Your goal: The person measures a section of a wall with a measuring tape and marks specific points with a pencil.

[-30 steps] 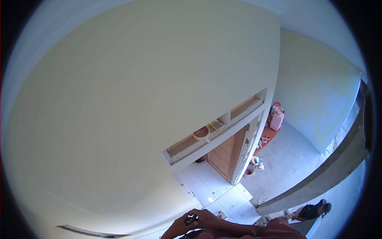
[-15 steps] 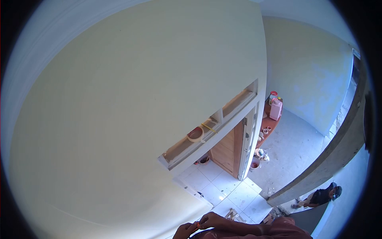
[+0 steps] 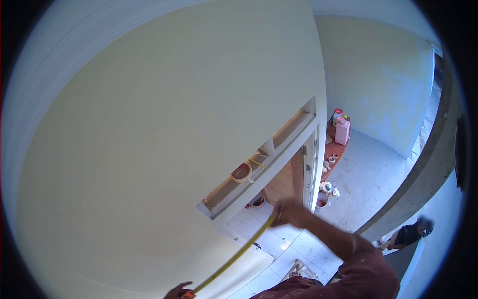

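Note:
A tape measure is stretched between my two hands in front of the wall (image 3: 139, 164). Its orange case (image 3: 188, 295) sits at the bottom edge in my left hand (image 3: 175, 291), which is partly cut off by the frame. From there the yellow blade (image 3: 231, 260) rises to the right, slightly bowed. My right hand (image 3: 290, 213), a little blurred, is closed on the blade's far end in front of the doorway, its arm reaching across from the lower right.
On the transom ledge above the door lie a tape roll (image 3: 242, 173) and a thin yellow stick (image 3: 258, 164). A pink jug (image 3: 342, 131) stands on a brown table (image 3: 338, 148). Buckets sit below. Another person (image 3: 406, 236) is at the lower right, beyond a curved concrete edge (image 3: 413, 187).
My hands were together at the bottom; now my right hand has moved up and right, drawing the yellow blade out. My left hand has shifted left with the case.

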`<state>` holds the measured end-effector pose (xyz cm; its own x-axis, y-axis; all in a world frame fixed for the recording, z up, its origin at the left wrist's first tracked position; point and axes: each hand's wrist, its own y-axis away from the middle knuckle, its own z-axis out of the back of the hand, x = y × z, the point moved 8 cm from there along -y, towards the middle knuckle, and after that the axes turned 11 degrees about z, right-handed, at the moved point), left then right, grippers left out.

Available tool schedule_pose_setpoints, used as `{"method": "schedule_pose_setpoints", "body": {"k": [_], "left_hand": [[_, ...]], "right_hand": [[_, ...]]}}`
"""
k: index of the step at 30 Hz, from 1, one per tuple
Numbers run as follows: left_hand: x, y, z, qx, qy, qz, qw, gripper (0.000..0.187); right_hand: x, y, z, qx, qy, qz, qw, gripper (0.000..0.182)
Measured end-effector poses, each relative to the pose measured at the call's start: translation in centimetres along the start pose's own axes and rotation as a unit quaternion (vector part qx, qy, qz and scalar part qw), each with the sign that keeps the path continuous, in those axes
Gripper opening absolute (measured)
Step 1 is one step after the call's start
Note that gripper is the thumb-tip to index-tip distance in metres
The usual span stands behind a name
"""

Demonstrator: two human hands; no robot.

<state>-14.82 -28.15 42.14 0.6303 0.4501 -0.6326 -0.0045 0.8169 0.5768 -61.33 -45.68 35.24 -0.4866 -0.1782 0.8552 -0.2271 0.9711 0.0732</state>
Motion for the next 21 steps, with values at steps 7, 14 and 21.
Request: {"method": "schedule_pose_setpoints", "body": {"k": [7, 14, 21], "left_hand": [[-2.6, 9.1, 18.7, -0.196, -0.188, -0.101, 0.957, 0.024], [-4.2, 10.9, 21.1, -0.273, -0.274, -0.13, 0.913, 0.029], [-12.3, 7.6, 18.0, -0.334, -0.185, -0.09, 0.92, 0.024]], "right_hand": [[35.8, -9.1, 27.8, -0.376, -0.089, 0.336, 0.859, 0.012], [37.3, -14.7, 29.4, -0.387, -0.212, 0.338, 0.832, 0.014], [33.9, -17.0, 13.8, -0.309, -0.07, 0.251, 0.914, 0.017]]}}
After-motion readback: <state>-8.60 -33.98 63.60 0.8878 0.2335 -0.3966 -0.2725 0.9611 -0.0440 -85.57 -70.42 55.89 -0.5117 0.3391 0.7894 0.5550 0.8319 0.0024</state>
